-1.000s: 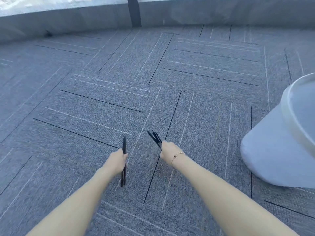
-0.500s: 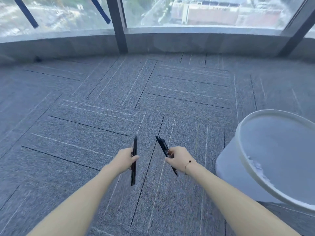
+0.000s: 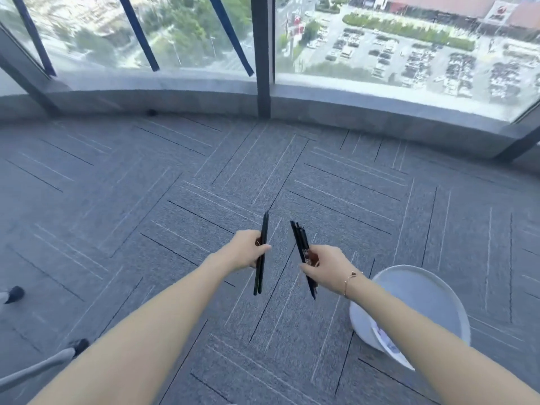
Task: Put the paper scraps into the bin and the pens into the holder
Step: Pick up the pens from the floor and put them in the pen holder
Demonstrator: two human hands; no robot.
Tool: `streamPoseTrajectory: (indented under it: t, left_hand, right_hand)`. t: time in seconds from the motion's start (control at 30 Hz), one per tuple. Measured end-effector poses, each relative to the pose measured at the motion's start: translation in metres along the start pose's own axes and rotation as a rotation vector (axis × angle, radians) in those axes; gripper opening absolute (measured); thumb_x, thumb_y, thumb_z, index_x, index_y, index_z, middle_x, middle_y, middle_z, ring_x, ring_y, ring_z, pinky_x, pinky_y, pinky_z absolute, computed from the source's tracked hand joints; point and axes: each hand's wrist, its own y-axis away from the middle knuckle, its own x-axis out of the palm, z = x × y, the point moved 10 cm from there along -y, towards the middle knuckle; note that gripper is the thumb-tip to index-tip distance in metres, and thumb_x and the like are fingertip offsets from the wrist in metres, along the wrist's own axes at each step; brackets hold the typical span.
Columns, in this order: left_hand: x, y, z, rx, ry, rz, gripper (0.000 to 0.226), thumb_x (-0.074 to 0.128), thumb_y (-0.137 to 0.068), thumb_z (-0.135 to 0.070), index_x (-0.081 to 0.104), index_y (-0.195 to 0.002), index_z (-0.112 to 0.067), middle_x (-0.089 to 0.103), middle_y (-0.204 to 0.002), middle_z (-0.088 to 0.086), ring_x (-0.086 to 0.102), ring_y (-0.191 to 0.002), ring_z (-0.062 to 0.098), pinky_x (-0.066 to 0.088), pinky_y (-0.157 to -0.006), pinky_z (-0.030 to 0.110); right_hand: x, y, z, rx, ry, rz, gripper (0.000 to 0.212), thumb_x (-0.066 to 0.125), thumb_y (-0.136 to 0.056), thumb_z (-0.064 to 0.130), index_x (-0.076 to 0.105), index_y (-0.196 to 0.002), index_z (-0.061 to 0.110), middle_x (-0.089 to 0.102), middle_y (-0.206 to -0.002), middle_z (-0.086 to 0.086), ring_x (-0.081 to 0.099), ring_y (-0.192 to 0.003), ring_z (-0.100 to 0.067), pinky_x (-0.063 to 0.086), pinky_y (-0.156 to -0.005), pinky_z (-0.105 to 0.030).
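My left hand [image 3: 246, 252] grips black pens [image 3: 262, 252] held nearly upright over the carpet. My right hand [image 3: 327, 267] grips a bundle of black pens [image 3: 301, 244], tilted slightly left at the top. The two hands are side by side, a short gap apart. A white bin [image 3: 432, 290] stands on the floor at lower right, partly behind my right forearm, with white paper scraps [image 3: 385, 343] inside near its front rim. No pen holder is in view.
Grey carpet tiles [image 3: 146, 200] cover the floor up to a curved window wall [image 3: 263, 92] at the back. Grey chair-base legs with black casters [image 3: 79, 344] reach in from the lower left.
My view has tilted up, showing the windows and the city below. Both hands, still holding pens, sit closer together. The bin now appears lower and smaller at the right.
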Motion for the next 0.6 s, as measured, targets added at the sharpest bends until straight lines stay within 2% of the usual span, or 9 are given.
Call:
streamPoseTrajectory:
  t: [0.1,0.13,0.2,0.23,0.33,0.43,0.5,0.6]
  left_hand:
    - [-0.07,0.064,-0.049,0.024,0.068,-0.074,0.024,0.055,-0.092,-0.028,0.057,-0.091,-0.004,0.06,-0.084,0.007,0.065,-0.067,0.02,0.059,-0.069,0.04]
    - [-0.09,0.086,-0.063,0.025,0.066,-0.093,0.024,0.054,-0.092,-0.028,0.057,-0.092,-0.004,0.059,-0.084,0.006,0.064,-0.069,0.02,0.057,-0.063,0.036]
    - [-0.128,0.131,-0.084,0.029,0.041,-0.117,0.023,0.053,-0.092,-0.03,0.056,-0.089,-0.008,0.056,-0.081,0.003,0.06,-0.071,0.021,0.047,-0.051,0.027]
    - [-0.147,0.153,-0.094,0.041,0.033,-0.122,0.022,0.053,-0.092,-0.032,0.054,-0.085,-0.011,0.055,-0.079,0.002,0.057,-0.069,0.019,0.044,-0.051,0.026]
    - [-0.205,0.217,-0.117,0.073,0.02,-0.146,0.021,0.053,-0.092,-0.032,0.057,-0.09,-0.012,0.058,-0.08,0.001,0.051,-0.064,0.015,0.052,-0.067,0.034]
    - [-0.266,0.286,-0.124,0.073,0.085,-0.246,0.02,0.053,-0.093,-0.028,0.053,-0.081,-0.012,0.052,-0.072,-0.002,0.048,-0.062,0.013,0.052,-0.067,0.035]
    - [-0.298,0.333,-0.114,0.037,0.126,-0.304,0.022,0.053,-0.092,-0.028,0.051,-0.076,-0.013,0.051,-0.071,-0.002,0.048,-0.064,0.016,0.054,-0.071,0.037]
    - [-0.33,0.401,-0.077,-0.05,0.178,-0.361,0.026,0.055,-0.09,-0.031,0.052,-0.077,-0.009,0.052,-0.073,0.003,0.048,-0.065,0.017,0.055,-0.074,0.045]
  right_hand:
    - [-0.065,0.045,0.076,-0.035,-0.02,-0.009,0.035,0.057,-0.087,0.02,0.035,-0.06,0.019,0.04,-0.058,0.005,0.034,-0.05,-0.008,0.027,-0.046,-0.018]
    - [-0.08,0.06,0.099,-0.051,-0.007,0.0,0.033,0.057,-0.087,0.019,0.037,-0.061,0.018,0.041,-0.059,0.005,0.035,-0.051,-0.007,0.028,-0.047,-0.017]
    - [-0.111,0.09,0.148,-0.081,-0.002,-0.006,0.025,0.056,-0.087,0.02,0.043,-0.066,0.016,0.044,-0.061,0.006,0.037,-0.051,-0.007,0.03,-0.046,-0.015]
    - [-0.127,0.103,0.173,-0.093,-0.01,-0.019,0.024,0.056,-0.087,0.02,0.044,-0.067,0.017,0.045,-0.062,0.007,0.038,-0.052,-0.006,0.031,-0.045,-0.015]
    - [-0.164,0.14,0.245,-0.132,-0.041,-0.049,0.026,0.056,-0.086,0.021,0.041,-0.065,0.018,0.045,-0.063,0.005,0.037,-0.053,-0.008,0.031,-0.047,-0.015]
    - [-0.187,0.173,0.313,-0.164,-0.067,-0.053,0.015,0.057,-0.085,0.021,0.054,-0.079,0.007,0.052,-0.072,0.0,0.043,-0.059,-0.011,0.038,-0.055,-0.02]
    - [-0.191,0.192,0.356,-0.194,-0.067,-0.036,0.018,0.057,-0.085,0.021,0.057,-0.087,0.004,0.053,-0.074,-0.001,0.046,-0.062,-0.013,0.04,-0.057,-0.02]
    - [-0.175,0.218,0.416,-0.262,-0.032,0.054,0.016,0.058,-0.085,0.022,0.052,-0.08,0.008,0.052,-0.074,-0.004,0.047,-0.06,-0.016,0.043,-0.057,-0.023]
